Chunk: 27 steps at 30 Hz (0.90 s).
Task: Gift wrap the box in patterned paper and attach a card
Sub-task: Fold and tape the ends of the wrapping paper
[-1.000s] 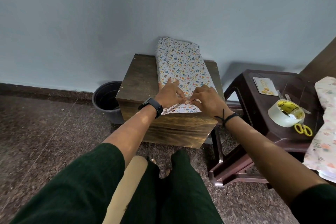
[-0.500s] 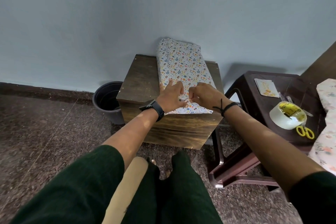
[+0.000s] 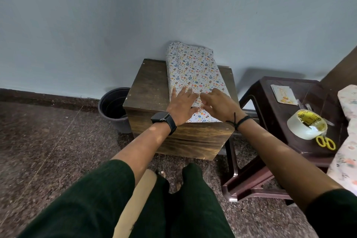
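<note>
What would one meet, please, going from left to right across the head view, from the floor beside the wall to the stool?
black bucket → wooden table → left hand → right hand → card → tape roll → yellow scissors

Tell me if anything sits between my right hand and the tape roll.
Nothing visible does. The right hand rests on the wrapped box; the tape roll lies on the dark side table with open space between.
</note>
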### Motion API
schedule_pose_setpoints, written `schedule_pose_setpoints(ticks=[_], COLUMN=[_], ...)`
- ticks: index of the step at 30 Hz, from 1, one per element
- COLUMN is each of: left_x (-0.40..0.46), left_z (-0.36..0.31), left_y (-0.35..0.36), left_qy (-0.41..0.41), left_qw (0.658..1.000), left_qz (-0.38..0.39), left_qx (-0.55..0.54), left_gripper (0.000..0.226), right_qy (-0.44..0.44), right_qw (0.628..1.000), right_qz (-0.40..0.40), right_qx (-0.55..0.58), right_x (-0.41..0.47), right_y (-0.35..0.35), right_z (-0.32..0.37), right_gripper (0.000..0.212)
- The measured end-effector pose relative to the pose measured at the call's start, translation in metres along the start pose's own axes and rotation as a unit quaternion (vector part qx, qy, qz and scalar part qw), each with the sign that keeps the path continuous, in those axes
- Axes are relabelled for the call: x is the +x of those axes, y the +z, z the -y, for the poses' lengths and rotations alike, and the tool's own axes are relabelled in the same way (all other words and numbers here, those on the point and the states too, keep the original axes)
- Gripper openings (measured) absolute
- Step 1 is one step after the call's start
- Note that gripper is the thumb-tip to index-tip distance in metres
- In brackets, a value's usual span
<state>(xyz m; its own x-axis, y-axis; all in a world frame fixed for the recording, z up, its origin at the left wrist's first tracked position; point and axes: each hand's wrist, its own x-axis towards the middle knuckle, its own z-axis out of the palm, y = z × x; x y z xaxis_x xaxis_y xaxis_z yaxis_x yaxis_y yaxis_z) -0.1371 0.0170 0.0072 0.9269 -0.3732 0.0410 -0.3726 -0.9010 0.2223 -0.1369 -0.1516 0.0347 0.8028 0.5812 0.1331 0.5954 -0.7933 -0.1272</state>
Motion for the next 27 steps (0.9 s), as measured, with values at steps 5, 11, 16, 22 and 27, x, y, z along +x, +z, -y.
schedule_pose_setpoints(ticks=[5,11,16,22,27], left_x=[0.001,0.000,0.000,-0.001,-0.002], left_z=[-0.001,0.000,-0.002,-0.001,-0.003], left_y=[0.001,0.000,0.000,-0.001,0.000], left_qy=[-0.009,-0.015,-0.016,-0.006,-0.001], left_qw=[1.000,0.999,0.999,1.000,0.997], left_qz=[-0.005,-0.010,-0.008,0.006,0.014], left_qx=[-0.011,-0.039,-0.032,0.018,0.070], left_gripper=[0.052,0.051,0.051,0.055,0.056], right_qy=[0.058,0.032,0.058,0.088,0.099], right_qw=[0.998,0.998,0.997,0.996,0.994], right_qz=[-0.004,0.045,0.036,-0.018,-0.036], right_qx=[0.019,0.010,0.038,0.029,0.029], right_x=[0.000,0.003,-0.001,-0.002,-0.006], right_y=[-0.005,-0.008,-0.015,0.001,0.004], right_z=[-0.018,-0.020,-0.022,-0.013,-0.009], right_gripper=[0.034,0.026,0.025,0.024,0.019])
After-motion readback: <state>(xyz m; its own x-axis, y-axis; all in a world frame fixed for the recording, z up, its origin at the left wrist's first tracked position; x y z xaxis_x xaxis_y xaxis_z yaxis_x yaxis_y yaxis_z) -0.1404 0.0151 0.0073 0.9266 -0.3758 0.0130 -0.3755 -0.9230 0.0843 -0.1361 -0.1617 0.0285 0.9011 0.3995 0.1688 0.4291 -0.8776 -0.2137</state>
